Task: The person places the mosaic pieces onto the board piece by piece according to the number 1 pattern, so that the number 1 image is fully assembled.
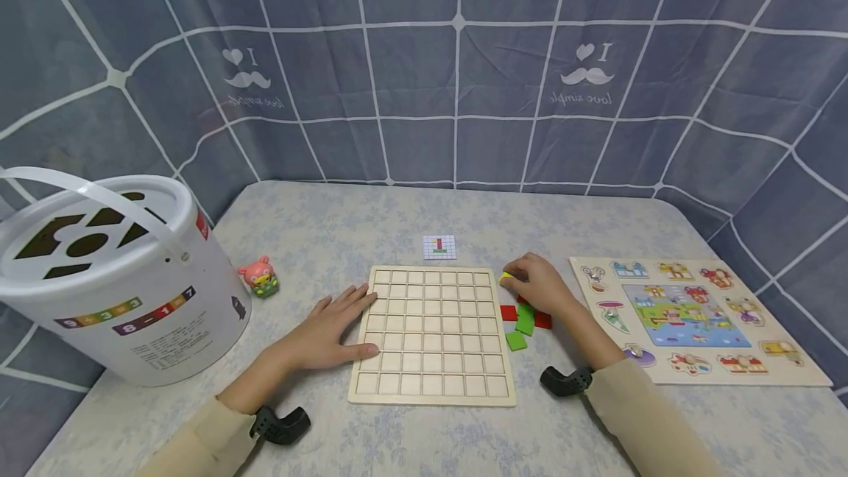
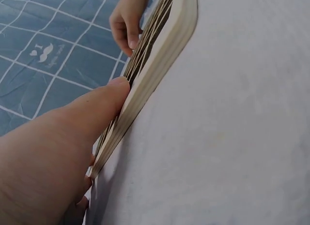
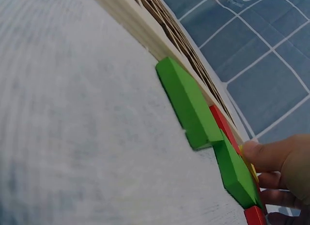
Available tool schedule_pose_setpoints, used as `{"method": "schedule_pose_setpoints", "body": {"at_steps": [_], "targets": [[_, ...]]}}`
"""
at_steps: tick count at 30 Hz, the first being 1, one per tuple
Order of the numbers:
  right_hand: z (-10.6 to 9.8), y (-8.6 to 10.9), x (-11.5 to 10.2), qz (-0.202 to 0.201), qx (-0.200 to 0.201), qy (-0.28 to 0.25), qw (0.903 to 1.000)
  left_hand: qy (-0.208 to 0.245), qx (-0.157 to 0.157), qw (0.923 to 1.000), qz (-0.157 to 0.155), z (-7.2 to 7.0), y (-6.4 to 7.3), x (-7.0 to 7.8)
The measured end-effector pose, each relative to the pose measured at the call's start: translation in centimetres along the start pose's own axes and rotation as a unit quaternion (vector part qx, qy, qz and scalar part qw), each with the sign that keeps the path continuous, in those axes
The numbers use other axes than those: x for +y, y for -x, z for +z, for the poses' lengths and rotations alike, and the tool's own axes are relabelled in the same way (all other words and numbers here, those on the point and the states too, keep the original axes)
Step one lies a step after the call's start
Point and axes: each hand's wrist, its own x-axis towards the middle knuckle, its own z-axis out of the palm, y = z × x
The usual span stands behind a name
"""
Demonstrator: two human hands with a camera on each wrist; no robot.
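A wooden grid board [image 1: 430,399] with rows of square recesses lies on the table. My left hand [image 1: 323,336] rests at its left edge, fingers spread; in the left wrist view the thumb [image 2: 104,101] touches the board's side. Just beyond the right edge, my right hand [image 1: 539,285] pinches a small yellow block [image 1: 506,279], mostly covered by the fingers. Below that hand lie a red block [image 1: 508,313], a green block [image 1: 525,319], another green block [image 1: 516,341] and a red piece [image 1: 542,320] partly under the hand. Some of these blocks overlap in the right wrist view.
Behind the board lies a small pattern card [image 1: 439,247] with a red and green figure. A white lidded bucket [image 1: 152,315] and a pink toy figure [image 1: 260,276] stand at the left. On the right is a picture puzzle board [image 1: 676,372]. A blue checked curtain [image 1: 417,72] surrounds the table.
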Motion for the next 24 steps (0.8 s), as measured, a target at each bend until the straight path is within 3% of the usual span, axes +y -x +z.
{"method": "schedule_pose_setpoints", "body": {"at_steps": [18, 24], "targets": [[0.14, 0.23, 0.05, 0.011, 0.007, -0.051, 0.9986, 0.006, 0.017, 0.9998, 0.004, 0.55, -0.15, -0.40], [0.30, 0.34, -0.22, -0.023, 0.017, -0.063, 0.9976, 0.003, 0.017, 0.9999, 0.001, 0.47, 0.03, -0.41]]}}
